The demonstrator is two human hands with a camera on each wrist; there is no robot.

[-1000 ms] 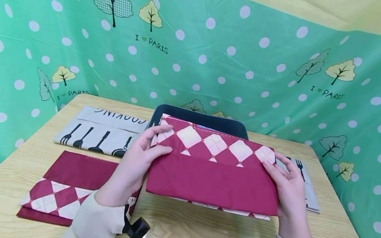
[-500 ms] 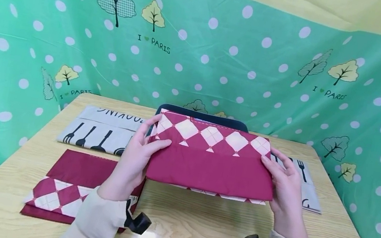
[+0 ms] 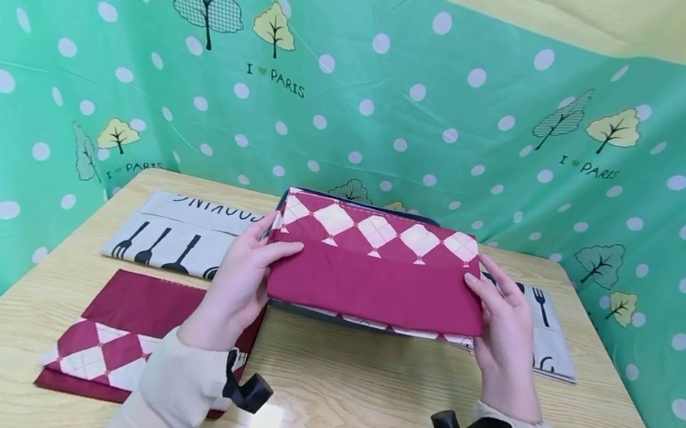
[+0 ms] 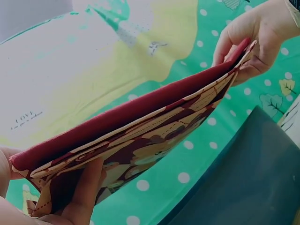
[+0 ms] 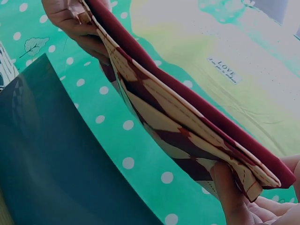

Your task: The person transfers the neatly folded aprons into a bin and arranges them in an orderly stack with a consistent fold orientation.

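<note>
A folded maroon cloth [image 3: 372, 286] with a band of white diamonds is held up above the table. My left hand [image 3: 238, 280] grips its left end, thumb on the near face and fingers behind. At the opposite end my right hand [image 3: 507, 326] pinches it the same way. Both wrist views show the folded layers edge-on, with fingers tucked under them. Directly behind the cloth stands a dark blue bin [image 4: 248, 173], mostly hidden in the head view; its inside cannot be seen.
Another folded maroon cloth [image 3: 143, 302] lies at the left front, partly under my left forearm. A folded grey cloth [image 3: 171, 235] printed with utensils lies behind it. A similar grey cloth [image 3: 554, 345] lies right. A green dotted curtain [image 3: 358, 119] hangs behind the table [image 3: 340, 401].
Both hands have moved the maroon cloth forward and slightly left, closer over the bin, covering more of its rim. The grip has stayed the same at both ends.
</note>
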